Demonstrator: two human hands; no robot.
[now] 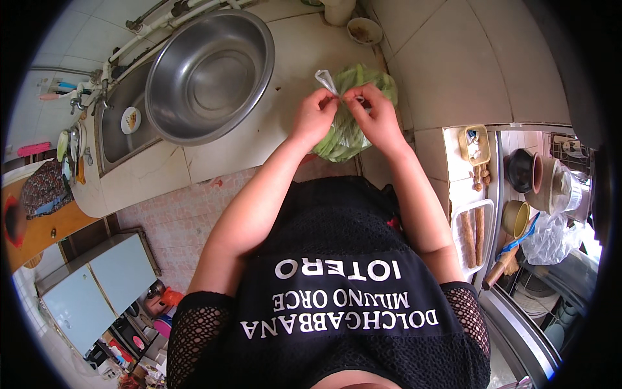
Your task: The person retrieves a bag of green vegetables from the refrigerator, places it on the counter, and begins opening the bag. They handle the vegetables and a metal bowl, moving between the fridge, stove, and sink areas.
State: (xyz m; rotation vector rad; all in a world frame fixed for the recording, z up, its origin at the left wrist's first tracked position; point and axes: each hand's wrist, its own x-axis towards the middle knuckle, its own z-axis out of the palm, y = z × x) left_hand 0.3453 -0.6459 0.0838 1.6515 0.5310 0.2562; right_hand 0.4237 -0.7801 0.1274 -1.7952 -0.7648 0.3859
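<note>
A clear plastic bag (340,141) full of green leafy vegetables (362,75) rests at the counter's front right, against the wall. Its gathered neck is pinched between my two hands, and a twisted plastic end (325,80) sticks up above the fingers. My left hand (316,114) grips the neck from the left with thumb and forefinger. From the other side, my right hand (374,114) pinches the plastic with its fingertips. Part of the bag is hidden behind both hands.
A large stainless steel basin (214,78) overlaps the sink (116,146), where a small white dish (130,120) lies. At the back of the counter (291,53) stands a bowl with brown residue (364,31). A tiled wall (457,73) bounds the right side.
</note>
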